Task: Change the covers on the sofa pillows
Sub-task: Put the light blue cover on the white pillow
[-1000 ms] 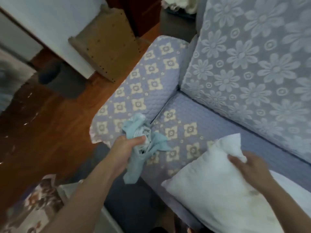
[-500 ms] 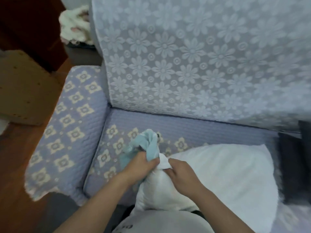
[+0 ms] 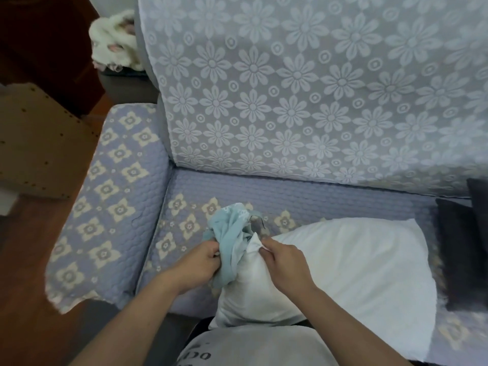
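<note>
White pillow (image 3: 343, 268) lies on the sofa seat (image 3: 303, 196), one corner pulled up. A second ago the hands were apart — now they meet. Left hand (image 3: 196, 268) grips the bunched blue cover (image 3: 229, 241); right hand (image 3: 284, 260) pinches the pillow's corner — it looks ready to go in.

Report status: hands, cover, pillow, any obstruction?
Left hand grips bunched blue cover. Right hand pinches white pillow corner. Cover not on yet. Nothing in the way.
</note>
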